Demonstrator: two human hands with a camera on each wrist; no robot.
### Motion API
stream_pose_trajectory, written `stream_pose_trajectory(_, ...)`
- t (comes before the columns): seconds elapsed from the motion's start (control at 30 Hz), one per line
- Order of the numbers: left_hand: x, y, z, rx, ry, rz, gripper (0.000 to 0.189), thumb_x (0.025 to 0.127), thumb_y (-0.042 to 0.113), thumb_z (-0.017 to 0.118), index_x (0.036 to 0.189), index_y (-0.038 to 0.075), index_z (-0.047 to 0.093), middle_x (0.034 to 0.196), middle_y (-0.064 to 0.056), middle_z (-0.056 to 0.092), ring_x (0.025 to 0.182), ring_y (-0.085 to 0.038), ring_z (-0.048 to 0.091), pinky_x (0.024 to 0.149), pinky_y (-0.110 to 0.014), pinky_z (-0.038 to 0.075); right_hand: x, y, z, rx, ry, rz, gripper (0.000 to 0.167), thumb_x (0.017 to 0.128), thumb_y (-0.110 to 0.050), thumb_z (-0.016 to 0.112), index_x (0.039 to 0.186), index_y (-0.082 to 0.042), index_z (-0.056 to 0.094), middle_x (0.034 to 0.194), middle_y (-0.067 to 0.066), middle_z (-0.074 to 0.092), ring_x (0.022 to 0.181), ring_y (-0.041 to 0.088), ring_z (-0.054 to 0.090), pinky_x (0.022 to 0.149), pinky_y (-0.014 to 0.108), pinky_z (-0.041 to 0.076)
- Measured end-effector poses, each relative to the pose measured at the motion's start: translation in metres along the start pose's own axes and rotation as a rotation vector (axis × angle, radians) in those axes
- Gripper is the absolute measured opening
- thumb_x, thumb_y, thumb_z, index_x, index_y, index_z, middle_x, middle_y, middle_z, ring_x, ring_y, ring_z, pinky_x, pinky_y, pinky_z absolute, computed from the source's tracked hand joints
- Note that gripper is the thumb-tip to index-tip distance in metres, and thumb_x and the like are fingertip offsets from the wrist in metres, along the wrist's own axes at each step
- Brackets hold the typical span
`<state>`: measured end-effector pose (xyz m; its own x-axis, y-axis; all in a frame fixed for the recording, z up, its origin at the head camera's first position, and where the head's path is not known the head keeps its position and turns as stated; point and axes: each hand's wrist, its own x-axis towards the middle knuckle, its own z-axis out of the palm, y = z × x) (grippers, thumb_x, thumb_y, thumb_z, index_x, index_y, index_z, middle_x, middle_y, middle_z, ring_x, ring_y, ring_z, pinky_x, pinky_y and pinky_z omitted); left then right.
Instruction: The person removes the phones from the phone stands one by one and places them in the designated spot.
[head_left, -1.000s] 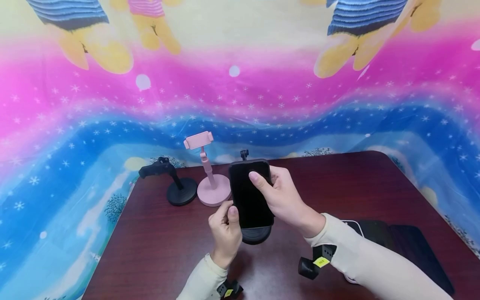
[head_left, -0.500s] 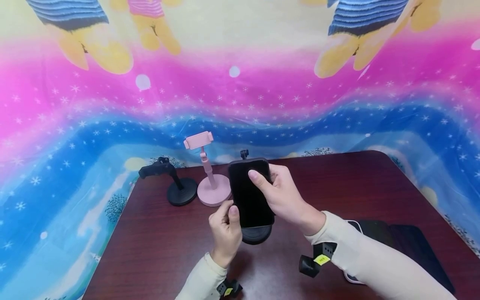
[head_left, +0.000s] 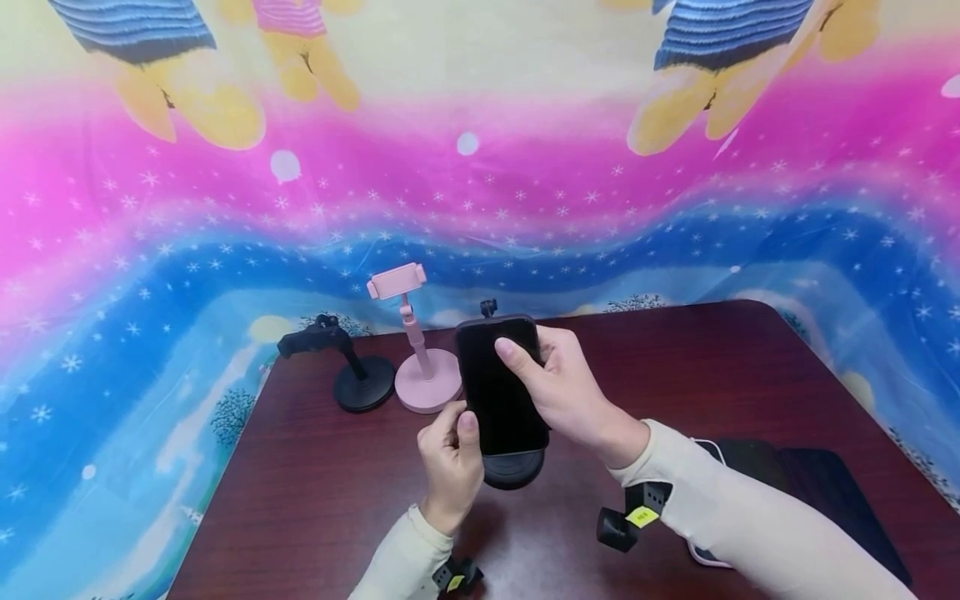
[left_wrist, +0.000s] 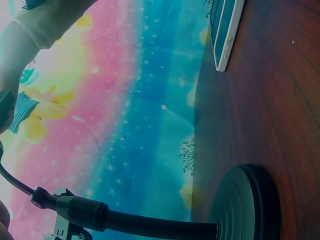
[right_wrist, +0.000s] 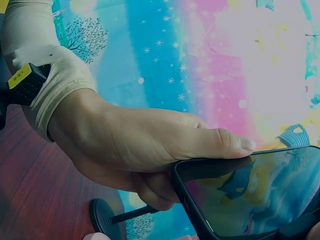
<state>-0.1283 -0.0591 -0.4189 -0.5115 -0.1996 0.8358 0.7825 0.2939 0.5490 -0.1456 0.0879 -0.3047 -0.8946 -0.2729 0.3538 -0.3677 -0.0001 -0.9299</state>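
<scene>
A black smartphone (head_left: 498, 392) with a dark screen is held upright in front of a black phone stand, whose round base (head_left: 513, 471) shows below it. My left hand (head_left: 452, 467) pinches the phone's lower left edge, thumb in front. At the upper right edge, my right hand (head_left: 573, 396) grips the phone, its thumb lying over the screen. The right wrist view shows my left hand (right_wrist: 135, 135) with its thumb along the phone (right_wrist: 255, 192). In the left wrist view the stand's pole (left_wrist: 155, 224) rises from its base (left_wrist: 245, 202). Whether a clamp holds the phone is hidden.
A pink phone stand (head_left: 427, 381) and another black stand (head_left: 363, 383) are at the back left of the brown table (head_left: 315, 500). On the right lies a dark flat case (head_left: 832, 500), partly under my right sleeve. A printed cloth (head_left: 480, 192) hangs behind.
My right thumb and the phone's top have shifted very slightly up and left. Both hands keep their hold on the smartphone.
</scene>
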Motion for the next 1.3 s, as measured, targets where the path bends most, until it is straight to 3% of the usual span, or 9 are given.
stream_pose_trajectory(0.67,0.0009,0.001,-0.0004,0.013,0.017,0.019,0.043,0.108,0.028,0.05,0.082,-0.003,0.064,0.048,-0.002,0.032,0.043,-0.005,0.027,0.039,-0.013,0.023,0.0039,-0.0003,0.0022,0.023,0.007,-0.014,0.03,0.104,-0.019,0.058,0.118,0.005,0.068,0.101,0.027,0.073,0.08,0.016,0.076,0.072,0.038,0.064)
stream_pose_trajectory(1.3,0.0001,0.0002,0.0003,0.02,0.032,0.011,0.045,0.107,0.032,0.05,0.081,-0.001,0.065,0.05,0.001,0.034,0.046,0.0,0.028,0.042,-0.01,0.025,0.0079,-0.0037,0.0025,0.016,0.022,-0.046,0.03,0.104,-0.019,0.057,0.119,0.005,0.068,0.102,0.027,0.073,0.08,0.016,0.076,0.073,0.037,0.064)
